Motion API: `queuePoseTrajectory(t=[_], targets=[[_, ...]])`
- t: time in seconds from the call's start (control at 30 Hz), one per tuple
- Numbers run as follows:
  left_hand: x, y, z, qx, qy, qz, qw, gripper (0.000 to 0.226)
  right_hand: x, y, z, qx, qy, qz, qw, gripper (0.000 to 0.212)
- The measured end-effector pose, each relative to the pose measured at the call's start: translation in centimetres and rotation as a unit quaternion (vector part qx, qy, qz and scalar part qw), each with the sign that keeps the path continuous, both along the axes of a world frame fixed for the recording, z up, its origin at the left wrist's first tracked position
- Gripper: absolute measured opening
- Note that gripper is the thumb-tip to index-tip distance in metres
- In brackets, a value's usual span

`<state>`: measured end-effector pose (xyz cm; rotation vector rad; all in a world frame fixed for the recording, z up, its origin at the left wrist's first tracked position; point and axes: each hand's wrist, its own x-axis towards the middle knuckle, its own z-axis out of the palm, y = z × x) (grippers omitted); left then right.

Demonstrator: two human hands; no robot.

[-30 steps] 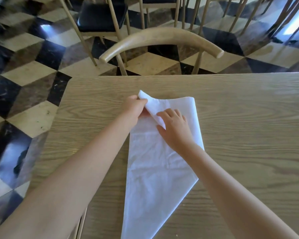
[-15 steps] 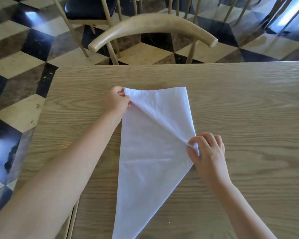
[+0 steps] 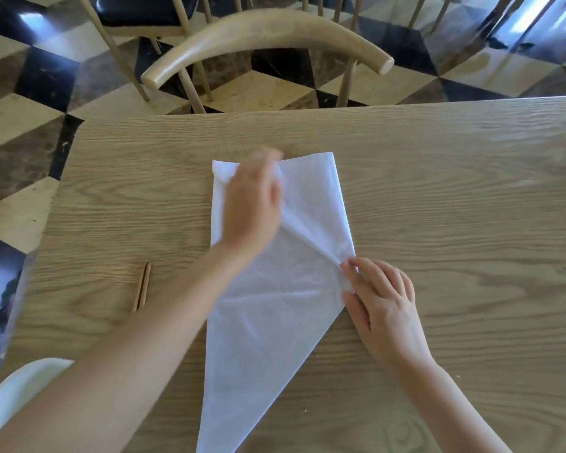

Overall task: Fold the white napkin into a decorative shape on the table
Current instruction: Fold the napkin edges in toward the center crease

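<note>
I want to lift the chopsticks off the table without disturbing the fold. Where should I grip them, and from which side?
Pinch the chopsticks around their middle, coming from above and from the left. They lie flat, close together and nearly pointing away from you, on bare table left of the napkin. The left forearm passes close on their right, so the left side looks freer.

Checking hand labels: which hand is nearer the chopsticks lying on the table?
Left hand; it rests on the napkin, right of the chopsticks. Right hand is farther right.
</note>
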<state>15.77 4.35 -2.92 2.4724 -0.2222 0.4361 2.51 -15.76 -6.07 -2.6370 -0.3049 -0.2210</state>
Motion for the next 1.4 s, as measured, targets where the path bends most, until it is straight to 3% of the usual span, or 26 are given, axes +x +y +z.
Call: queuePoseTrajectory(t=[0.07, 0.13, 0.23, 0.47, 0.67, 0.8, 0.9, 1.0, 1.2, 1.4], targets=[[-2.1, -3.7, -1.4, 0.096, 0.045, -0.182, 0.978, 0.045, -0.9, -0.3, -0.3, 0.009, 0.008, -0.02, 1.0, 0.039], [-3.6, -5.6, -3.3, 0.189, 0.089, -0.244, 0.947, 0.051, -1.5, -1.1, -0.2, 0.022, 0.014, -0.079, 0.997, 0.038], [-4.2, -5.6, -5.1, 0.238, 0.087, -0.235, 0.938, 0.053, -1.8, -1.7, 0.5, 0.018, 0.0, -0.126, 0.992, 0.031], [-4.2, -5.7, -4.5, 0.272, 0.106, -0.238, 0.926, 0.056, -1.9, 0.0, 0.7, -0.028, -0.012, -0.054, 0.998, 0.027], [-4.2, -5.6, -4.2, 0.29, 0.131, -0.233, 0.919, 0.062, -2.6, -0.3, 0.8, -0.062, -0.011, -0.105, 0.993, 0.029], [-4.2, -5.8, -4.0, 0.282, 0.131, -0.231, 0.922, 0.062, -2.3, -0.1, 1.3, -0.014, 0.001, -0.156, 0.988, 0.021], [-4.2, -5.7, -4.0, 0.291, 0.136, -0.23, 0.919, 0.063, -1.0, -0.1, 1.4, 0.036, 0.045, -0.214, 0.975, 0.007], [-4.1, -5.7, -3.8, 0.294, 0.148, -0.229, 0.916, 0.065, 0.2, 0.6, 1.4, 0.069, 0.108, -0.235, 0.964, 0.009], [-3.9, -5.7, -3.6, 0.257, 0.167, -0.23, 0.924, 0.066, 1.5, 2.1, 2.2, 0.046, 0.191, -0.265, 0.944, 0.01], [-4.0, -6.0, -3.4, 0.24, 0.168, -0.222, 0.93, 0.065, 1.8, 2.8, 2.9, 0.058, 0.182, -0.283, 0.94, 0.007]])
